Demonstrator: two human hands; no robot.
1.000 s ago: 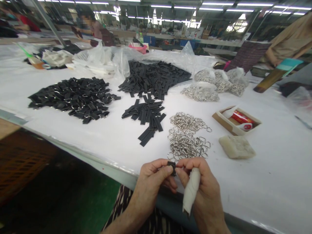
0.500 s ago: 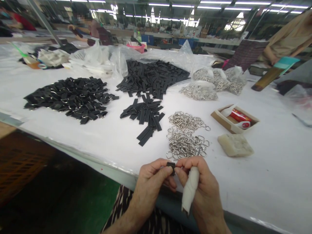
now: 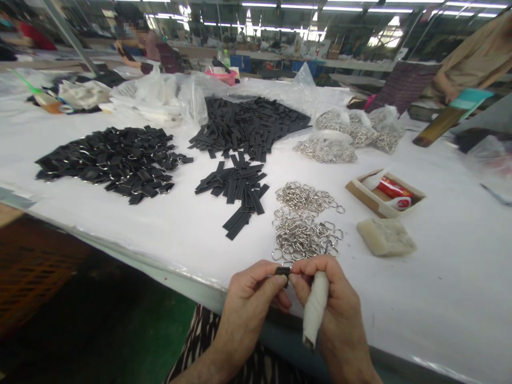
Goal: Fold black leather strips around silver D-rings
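Note:
Thumb and forefinger of my left hand [image 3: 254, 298] pinch a small folded black strip [image 3: 282, 271] at the table's front edge. My right hand [image 3: 334, 309] meets it from the other side, its thumb and forefinger at the strip's right end. That same hand also grips a tool with a white-wrapped handle [image 3: 315, 309], whose lower end points down; its working end is mostly hidden by the fingers. Just beyond the fingertips lies a pile of silver metal rings [image 3: 300, 234]. Loose flat black strips [image 3: 242, 184] are heaped left of the rings.
Black strips fitted with rings [image 3: 112, 160] form a pile at left. A larger strip heap [image 3: 252, 122] lies behind. Bagged rings [image 3: 326, 146], a small box [image 3: 360, 191] with a red tube and a pale block [image 3: 386, 237] are at right. Co-workers stand beyond.
The black strip between my fingers is tilted slightly differently. The white-wrapped handle has shifted a little to the right with my right hand. Both hands keep their grip.

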